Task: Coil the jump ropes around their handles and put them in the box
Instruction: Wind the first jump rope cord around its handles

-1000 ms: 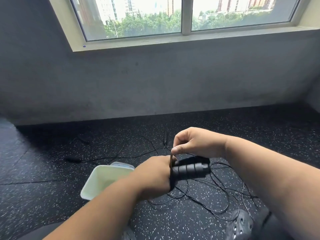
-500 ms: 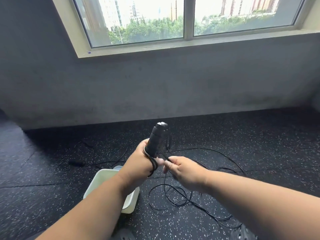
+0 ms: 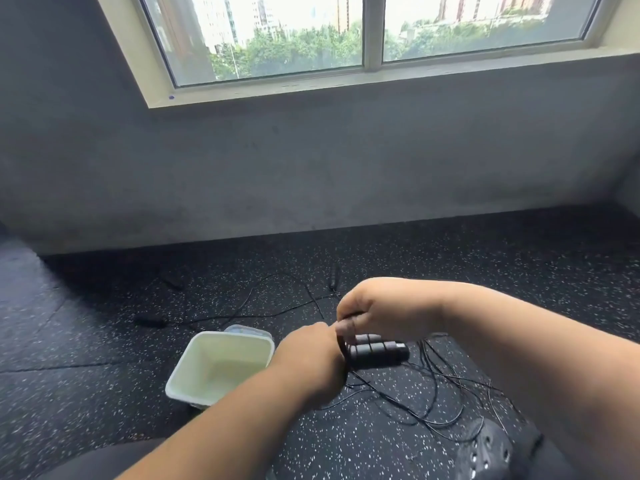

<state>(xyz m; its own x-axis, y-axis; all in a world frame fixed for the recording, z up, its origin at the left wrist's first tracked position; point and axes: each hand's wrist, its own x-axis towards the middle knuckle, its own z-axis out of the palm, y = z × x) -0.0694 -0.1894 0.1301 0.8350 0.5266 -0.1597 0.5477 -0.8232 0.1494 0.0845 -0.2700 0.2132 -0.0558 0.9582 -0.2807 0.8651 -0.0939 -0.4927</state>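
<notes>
Together, the left hand (image 3: 311, 358) grips two black handles (image 3: 377, 351) lying sideways while the right hand (image 3: 374, 311) pinches the thin rope (image 3: 433, 379) above them; loose loops spill over speckled black flooring (image 3: 86, 358); the pale box (image 3: 194, 368) sits just left; beyond, a grey wall (image 3: 311, 168) under a window (image 3: 346, 29).

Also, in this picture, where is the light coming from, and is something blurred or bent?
Head view: daylight enters through the window, whose outside is washed out; the wall below is dim. The left hand and right hand are motion-blurred around the handles. The window frame tilts from wide-angle distortion.
</notes>
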